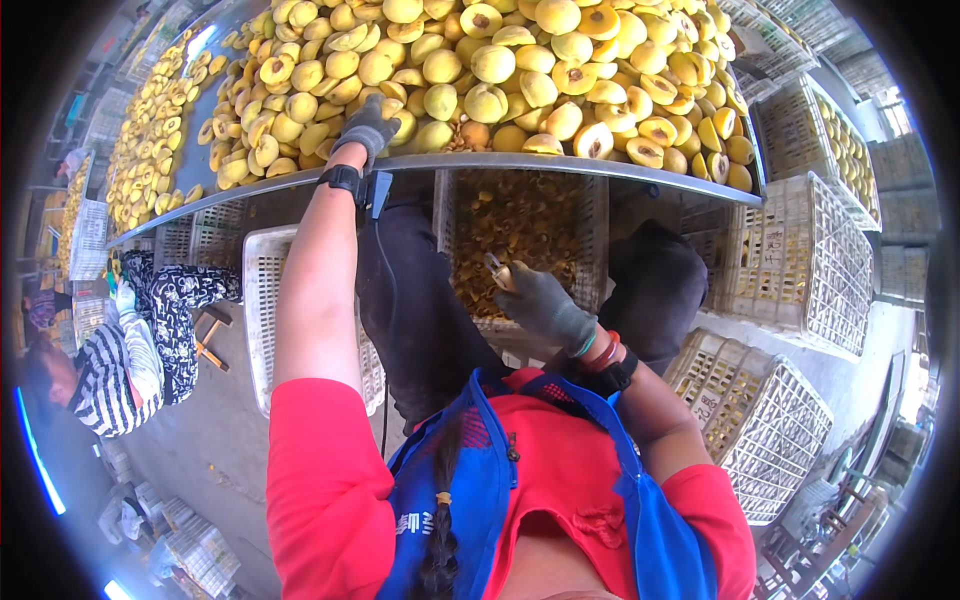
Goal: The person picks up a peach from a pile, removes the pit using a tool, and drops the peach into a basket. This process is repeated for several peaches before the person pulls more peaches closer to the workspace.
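Yellow peaches (493, 64), many cut in halves with the brown pit hollow showing, lie heaped on a metal-edged table (480, 160). My left hand (370, 128), in a grey glove, reaches over the table's edge into the heap. Its fingertips are among the fruit, and whether they grip a peach is hidden. Back from the edge, above a crate of brown and yellow scraps (515, 235), my right hand (550, 308) wears a grey-green glove. It is closed around a short hand tool (506, 276) with a pale handle and a metal tip pointing up and left.
White plastic crates (790, 260) of fruit are stacked at the right, with another crate (750, 420) below them. An empty-looking white crate (262, 330) stands by my left leg. At far left a person in a striped top (120, 375) sits by the same table.
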